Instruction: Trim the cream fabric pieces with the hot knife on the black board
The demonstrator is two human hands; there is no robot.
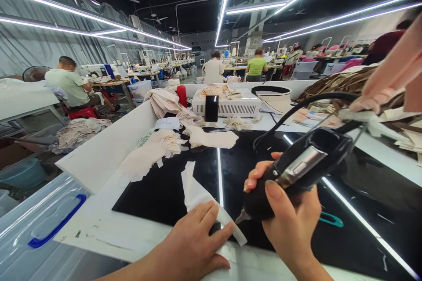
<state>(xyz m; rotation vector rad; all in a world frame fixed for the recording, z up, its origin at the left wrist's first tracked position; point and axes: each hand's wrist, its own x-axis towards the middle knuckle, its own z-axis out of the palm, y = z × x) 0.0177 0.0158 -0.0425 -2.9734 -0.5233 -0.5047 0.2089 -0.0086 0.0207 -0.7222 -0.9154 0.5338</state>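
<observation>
A white fabric strip [198, 186] lies aslant on a glossy black board [154, 202] at the near edge of a worktable, its lower end pressed down by a worker's left hand [198, 241], fingers slightly apart and draped over the cloth; a small dark patch shows in the gap between them, its nature unclear. The strip looks light and limp, apt to slide on the slick board or crease if pushed, and is best held flat under spread fingertips, close to the edge. The right hand [290, 215] wraps a black handheld power tool [300, 167], fingers clamped around its rounded body and thumb laid along the side, its pale tip close to the strip; whether the two touch cannot be told. The rigid tool appears to have some heft, with the thick body the natural place to grip. A black cable [323, 96] arcs behind it, and a teal implement [340, 222] lies to the right. Beyond, pale cut pieces [150, 156] pile up before a smartphone [211, 108] and a white vented box [237, 108], while a person in a green shirt [256, 66] sits farther back.
</observation>
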